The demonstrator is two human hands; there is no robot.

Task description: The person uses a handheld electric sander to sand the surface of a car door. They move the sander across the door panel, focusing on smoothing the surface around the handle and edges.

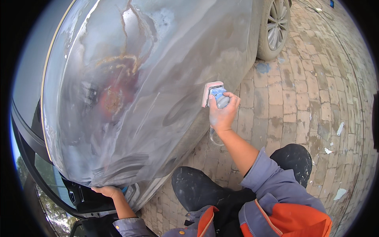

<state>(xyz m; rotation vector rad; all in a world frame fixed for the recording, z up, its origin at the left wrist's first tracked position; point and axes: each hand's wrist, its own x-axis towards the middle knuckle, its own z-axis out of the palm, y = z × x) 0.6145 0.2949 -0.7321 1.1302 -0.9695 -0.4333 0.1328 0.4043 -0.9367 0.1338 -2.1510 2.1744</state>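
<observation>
A grey car body panel (158, 59), dull and streaked with rust-coloured and red patches, fills the upper left. My right hand (222, 112) grips a small blue-and-grey sander (220, 94) with a pale pink-edged pad, at the panel's lower right edge. A cable hangs below it from beside my wrist. At the lower left, my left hand (108, 190) grips the bottom edge of the panel, its fingertips partly hidden, beside the dark open part of the car (85, 201).
A car wheel (276, 27) stands at the upper right, with a hose or cord (319, 10) lying beyond it. Brick paving (296, 91) runs along the right, with paper scraps (340, 193) on it. My knees (290, 158) show below, close to the car.
</observation>
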